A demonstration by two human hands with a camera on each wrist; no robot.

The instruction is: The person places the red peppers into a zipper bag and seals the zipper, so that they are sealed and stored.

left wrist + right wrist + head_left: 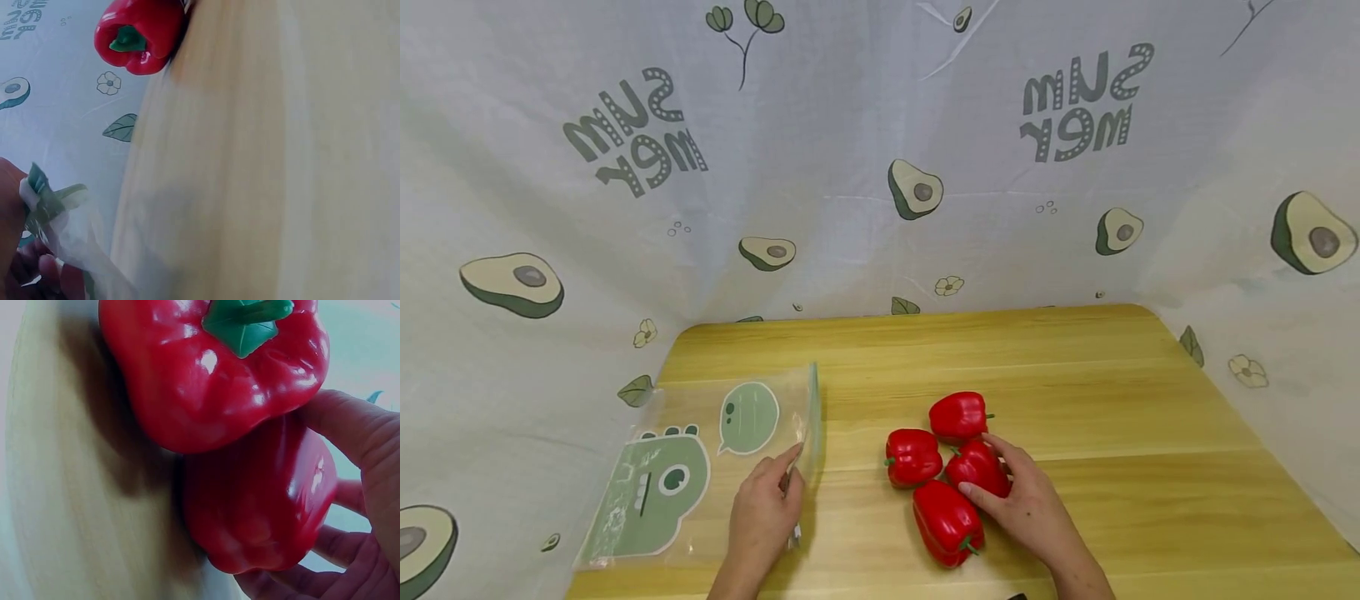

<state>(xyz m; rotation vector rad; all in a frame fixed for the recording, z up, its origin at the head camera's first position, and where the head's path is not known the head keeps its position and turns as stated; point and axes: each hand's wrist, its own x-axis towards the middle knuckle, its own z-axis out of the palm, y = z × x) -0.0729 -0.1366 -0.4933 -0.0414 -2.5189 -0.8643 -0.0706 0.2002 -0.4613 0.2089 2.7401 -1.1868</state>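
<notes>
Wooden table (1075,375) is backed by an avocado-print cloth (850,167), on which a clear zip bag (700,467) printed with a green dinosaur is laid flat at the left, its zip edge turned toward four red peppers (947,467) clustered just to its right. That edge is pinched by the left hand (763,517), seemingly so the mouth is kept within reach. One pepper (977,468) in the cluster is cupped by the curled fingers of the right hand (1030,508), as the right wrist view shows.
</notes>
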